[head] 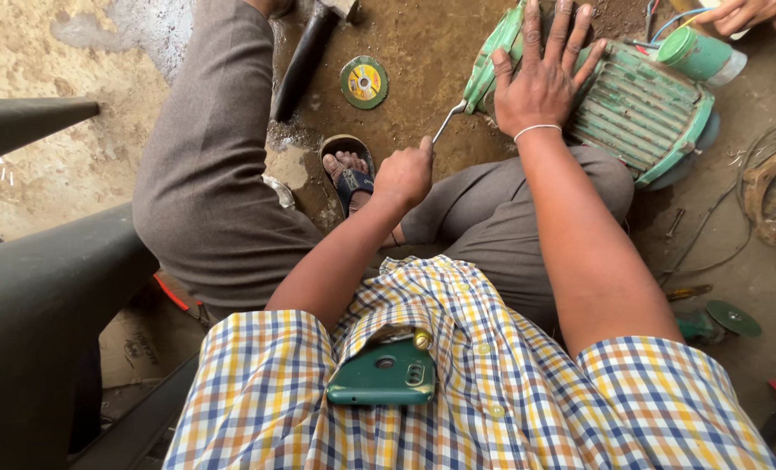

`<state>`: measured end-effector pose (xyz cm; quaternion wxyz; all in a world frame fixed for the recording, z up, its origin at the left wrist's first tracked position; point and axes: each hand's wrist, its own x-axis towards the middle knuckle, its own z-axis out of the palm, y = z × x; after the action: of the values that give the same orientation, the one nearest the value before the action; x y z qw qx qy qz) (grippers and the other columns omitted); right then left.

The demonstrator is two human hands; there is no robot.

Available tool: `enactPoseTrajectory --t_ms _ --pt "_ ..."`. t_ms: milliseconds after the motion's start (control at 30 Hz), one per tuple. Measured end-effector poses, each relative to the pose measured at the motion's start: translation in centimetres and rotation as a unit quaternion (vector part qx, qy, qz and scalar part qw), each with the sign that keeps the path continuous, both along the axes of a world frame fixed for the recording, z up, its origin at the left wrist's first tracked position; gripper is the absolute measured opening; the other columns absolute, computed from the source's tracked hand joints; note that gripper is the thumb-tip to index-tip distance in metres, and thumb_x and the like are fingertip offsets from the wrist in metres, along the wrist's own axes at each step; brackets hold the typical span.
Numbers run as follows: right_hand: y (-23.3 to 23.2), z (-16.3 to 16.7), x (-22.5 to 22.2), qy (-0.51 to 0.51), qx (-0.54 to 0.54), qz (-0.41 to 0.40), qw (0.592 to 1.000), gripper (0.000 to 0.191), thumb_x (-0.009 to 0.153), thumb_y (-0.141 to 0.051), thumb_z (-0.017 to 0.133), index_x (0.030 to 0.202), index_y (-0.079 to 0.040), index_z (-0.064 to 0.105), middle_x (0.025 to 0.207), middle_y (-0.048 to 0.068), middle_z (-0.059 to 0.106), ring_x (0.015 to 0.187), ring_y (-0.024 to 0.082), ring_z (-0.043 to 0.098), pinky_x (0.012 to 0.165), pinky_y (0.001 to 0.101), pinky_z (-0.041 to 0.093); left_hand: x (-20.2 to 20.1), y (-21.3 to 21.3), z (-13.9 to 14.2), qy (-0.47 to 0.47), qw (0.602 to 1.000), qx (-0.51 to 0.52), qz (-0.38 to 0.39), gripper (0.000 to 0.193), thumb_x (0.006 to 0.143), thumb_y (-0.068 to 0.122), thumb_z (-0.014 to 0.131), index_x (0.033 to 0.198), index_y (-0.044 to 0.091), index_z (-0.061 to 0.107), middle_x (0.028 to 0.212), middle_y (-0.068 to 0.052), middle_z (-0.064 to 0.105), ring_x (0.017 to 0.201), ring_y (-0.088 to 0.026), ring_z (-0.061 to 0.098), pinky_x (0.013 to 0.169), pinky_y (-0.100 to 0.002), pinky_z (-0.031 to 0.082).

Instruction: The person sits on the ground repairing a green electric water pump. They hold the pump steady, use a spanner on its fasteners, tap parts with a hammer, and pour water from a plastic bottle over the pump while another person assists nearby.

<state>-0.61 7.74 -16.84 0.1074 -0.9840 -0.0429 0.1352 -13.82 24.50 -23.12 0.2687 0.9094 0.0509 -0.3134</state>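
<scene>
Motor point(640, 113): green, ribbed electric motor casing, lying on dirt floor, far right.
Right hand point(540, 74): flat, fingers spread wide, pressing on motor's end cover.
Left hand point(403, 174): closed around thin metal tool point(447, 122), tip at cover's edge.
Cutting disc point(364, 82): far, left of motor.
Another person's hand point(745, 13): far right corner.

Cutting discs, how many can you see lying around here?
2. One green-and-yellow disc lies on the ground beside the sandalled foot. A second dark green disc lies at the right edge, near the right elbow. Others may be hidden under the body.
</scene>
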Motion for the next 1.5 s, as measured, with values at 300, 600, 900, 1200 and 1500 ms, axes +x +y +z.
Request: enactPoseTrajectory --t_ms 300,600,900,1200,1500 --pt "-0.1 -0.8 0.1 -0.013 -0.009 0.003 1.000 0.065 0.115 -0.055 0.041 0.170 -0.025 0.025 0.176 0.014 0.012 0.161 0.040 0.003 0.126 0.0652 -0.004 -1.5 0.1 -2.7 -0.053 0.998 -0.014 -0.009 0.023 0.105 0.024 0.043 0.123 0.010 0.048 0.092 -0.019 0.073 0.084 -0.044 0.070 0.072 -0.059 0.054" --pt "0.1 -0.6 -0.2 -0.069 -0.026 -0.032 0.997 0.070 0.113 -0.060 0.040 0.171 -0.025 0.021 0.177 0.012 0.010 0.163 0.038 0.006 0.129 0.0599 0.001 -1.2 0.0 -1.1 -0.057 0.998 -0.024 -0.001 0.020 0.103 0.019 0.042 0.116 0.008 0.053 0.098 -0.021 0.073 0.093 -0.043 0.071 0.079 -0.056 0.056" --pt "0.2 -1.4 -0.4 -0.053 -0.075 -0.132 0.987 0.072 0.113 -0.059 0.036 0.172 -0.024 0.014 0.178 0.013 0.004 0.164 0.039 0.001 0.130 0.0604 0.001 -1.0 -2.1 0.6 0.037 0.986 -0.109 0.121 0.026 0.103 0.023 0.042 0.119 0.007 0.054 0.100 -0.025 0.072 0.096 -0.045 0.070 0.082 -0.057 0.055" --pt "-1.4 -2.7 0.2 -0.052 -0.065 -0.012 0.996 0.075 0.112 -0.059 0.037 0.172 -0.017 0.022 0.177 0.018 0.006 0.163 0.043 0.000 0.129 0.0630 -0.001 3.2 3.2 -3.1 0.043 0.966 -0.110 0.230 0.034 0.106 0.032 0.042 0.130 0.010 0.051 0.100 -0.024 0.073 0.095 -0.047 0.069 0.084 -0.060 0.053" --pt "-2.4 -4.3 -0.3 -0.072 -0.050 0.001 0.996 0.076 0.113 -0.060 0.032 0.172 -0.013 0.022 0.178 0.019 0.008 0.166 0.043 0.002 0.133 0.0618 0.003 11.5 0.5 -9.4 0.071 0.969 -0.175 0.157 0.057 0.101 0.032 0.045 0.157 0.023 0.036 0.108 -0.021 0.073 0.100 -0.042 0.071 0.088 -0.056 0.055"
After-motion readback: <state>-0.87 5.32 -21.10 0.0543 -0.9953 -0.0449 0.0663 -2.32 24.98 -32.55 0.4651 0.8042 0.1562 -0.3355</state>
